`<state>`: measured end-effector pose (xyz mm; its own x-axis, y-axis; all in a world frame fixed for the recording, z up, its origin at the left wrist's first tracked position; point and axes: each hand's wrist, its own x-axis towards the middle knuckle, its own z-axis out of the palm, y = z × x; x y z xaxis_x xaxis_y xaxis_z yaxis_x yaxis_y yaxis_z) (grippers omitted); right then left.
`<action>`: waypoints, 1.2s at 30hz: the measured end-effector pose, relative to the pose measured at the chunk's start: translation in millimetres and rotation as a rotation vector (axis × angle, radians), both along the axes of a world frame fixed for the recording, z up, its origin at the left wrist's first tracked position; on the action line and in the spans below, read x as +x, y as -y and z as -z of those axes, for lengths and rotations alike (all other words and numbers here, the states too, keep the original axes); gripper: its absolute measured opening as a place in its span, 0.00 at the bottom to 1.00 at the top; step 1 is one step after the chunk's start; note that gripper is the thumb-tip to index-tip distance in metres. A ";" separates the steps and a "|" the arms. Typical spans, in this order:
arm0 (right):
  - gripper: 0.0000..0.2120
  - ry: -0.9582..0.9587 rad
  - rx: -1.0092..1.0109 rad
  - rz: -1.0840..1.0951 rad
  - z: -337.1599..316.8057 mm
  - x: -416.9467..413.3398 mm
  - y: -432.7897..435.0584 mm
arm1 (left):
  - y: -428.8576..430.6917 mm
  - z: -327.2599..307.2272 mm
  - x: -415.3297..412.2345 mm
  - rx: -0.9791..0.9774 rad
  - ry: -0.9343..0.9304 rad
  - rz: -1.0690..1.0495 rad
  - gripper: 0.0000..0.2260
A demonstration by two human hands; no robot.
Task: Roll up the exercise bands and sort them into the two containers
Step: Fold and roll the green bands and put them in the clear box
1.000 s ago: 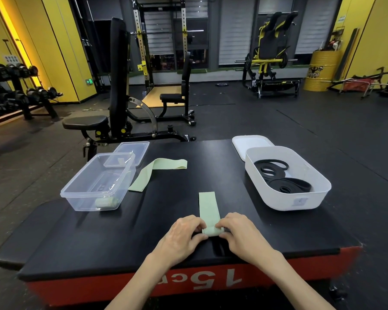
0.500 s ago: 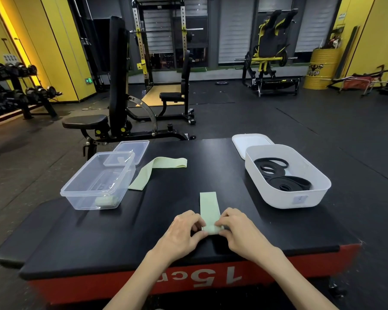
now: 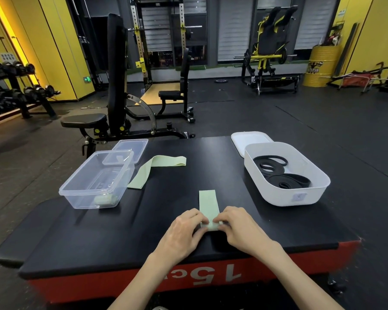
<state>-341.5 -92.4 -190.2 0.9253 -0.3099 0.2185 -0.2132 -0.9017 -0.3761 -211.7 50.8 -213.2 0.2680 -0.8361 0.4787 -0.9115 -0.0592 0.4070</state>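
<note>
Green band [image 3: 207, 201] lies flat on the black platform [image 3: 99, 231] near its front edge. It runs straight away from us, and its near end is wound into a small roll [image 3: 211, 227]. Our left hand [image 3: 184, 229] and right hand [image 3: 240, 229] meet on that roll from either side. The fingers and thumbs of both curl inward and pinch it, so each grip is narrow and closed on the rolled end. The roll sits right at our fingertips, low on the platform. The flat tail reaches out past our knuckles with nothing touching it.

Well to the left stands a clear box [image 3: 76, 198] with one rolled band [image 3: 104, 199] in its near corner. Its clear lid [image 3: 130, 145] lies just behind it. A second green band [image 3: 152, 168] lies unrolled just beside the box's right wall, bent at an angle. To the right, well apart from our hands, a white bin [image 3: 284, 201] holds coiled black bands [image 3: 280, 175]. A white lid [image 3: 249, 139] lies flat behind the bin, partly hidden by its far rim.
</note>
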 end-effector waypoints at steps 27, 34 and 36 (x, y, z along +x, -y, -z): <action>0.12 0.015 -0.084 -0.004 2.8 13.3 -0.9 | 10.5 -0.7 2.3 0.029 0.163 -0.050 0.07; 0.10 -0.020 -0.124 0.006 6.7 13.0 -0.6 | 13.3 2.2 1.0 0.047 0.101 -0.058 0.08; 0.08 -0.012 -0.118 0.006 8.2 11.6 -2.9 | 13.4 2.3 1.7 0.048 0.090 -0.067 0.09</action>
